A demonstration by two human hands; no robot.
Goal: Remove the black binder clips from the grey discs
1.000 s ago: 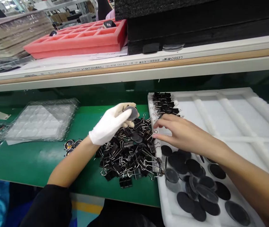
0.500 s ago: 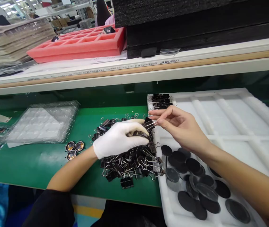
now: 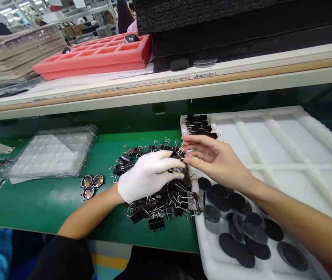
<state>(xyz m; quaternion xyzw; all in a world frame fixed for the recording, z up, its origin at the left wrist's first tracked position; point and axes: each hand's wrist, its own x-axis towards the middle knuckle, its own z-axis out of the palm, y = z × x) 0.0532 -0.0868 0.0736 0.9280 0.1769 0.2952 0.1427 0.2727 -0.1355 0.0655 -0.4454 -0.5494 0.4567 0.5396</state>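
My left hand (image 3: pixel 148 175), in a white glove, is closed on a dark round disc (image 3: pixel 178 170) just above a heap of black binder clips (image 3: pixel 160 198) on the green bench. My bare right hand (image 3: pixel 212 157) meets it from the right, its fingertips pinched on a binder clip (image 3: pixel 178 155) at the disc's edge. Both hands hover at the left rim of a white foam tray (image 3: pixel 271 167). Several black discs (image 3: pixel 241 229) lie in the tray's near compartment. More clips (image 3: pixel 197 126) sit in its far left corner.
Three shiny round pieces (image 3: pixel 91 182) lie on the green mat left of the heap. A clear blister tray (image 3: pixel 51 151) sits further left. On the shelf above are a pink foam tray (image 3: pixel 95 54) and stacked black foam (image 3: pixel 241 27).
My left hand dropped from a raised position, with the disc facing me, down onto the clip heap. My right hand picked a clip from the heap and brought it against the disc.
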